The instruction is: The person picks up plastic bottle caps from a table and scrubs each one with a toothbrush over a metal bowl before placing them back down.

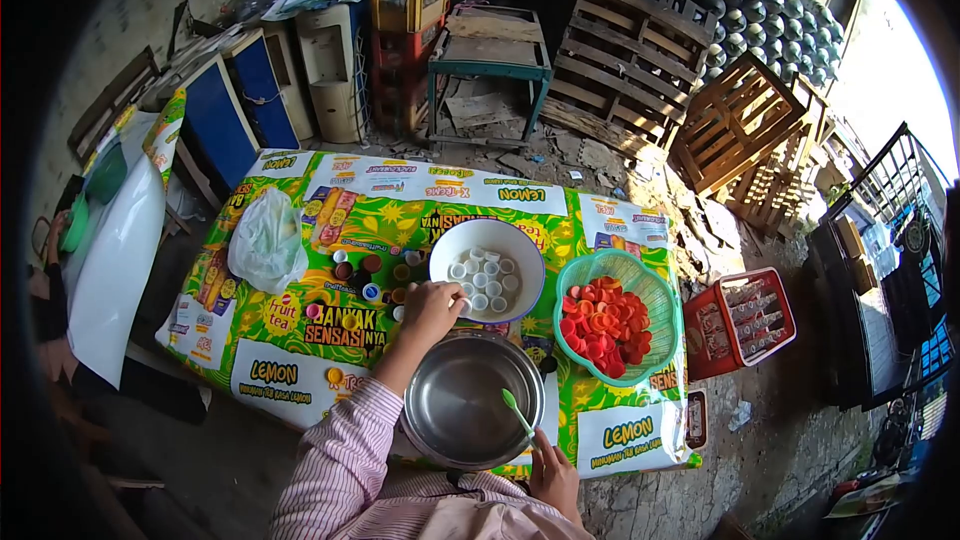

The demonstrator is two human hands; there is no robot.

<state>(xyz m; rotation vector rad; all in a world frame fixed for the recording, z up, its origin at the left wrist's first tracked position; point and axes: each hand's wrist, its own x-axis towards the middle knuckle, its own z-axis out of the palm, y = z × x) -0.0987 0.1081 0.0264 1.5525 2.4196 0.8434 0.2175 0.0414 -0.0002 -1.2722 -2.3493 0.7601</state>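
My left hand (438,308) is at the left rim of a white bowl (447,242) with several white caps (483,275) in it. Its fingers are pinched on a white cap at the rim. Below, a steel bowl (472,400) stands near my body. My right hand (552,475) is closed round the handle of a green brush (519,414), whose head rests over the steel bowl's right side. To the right, a green basket (660,310) holds many red caps (603,325). Loose dark and coloured caps (372,292) lie left of the white bowl.
A plastic bag (268,240) sits on the table's left part. Right of the table (500,180) stands a red crate (740,320). Behind are a small metal-framed table (490,35), pallets (630,60) and stacked crates (405,35). Another person's hand (56,230) shows at far left.
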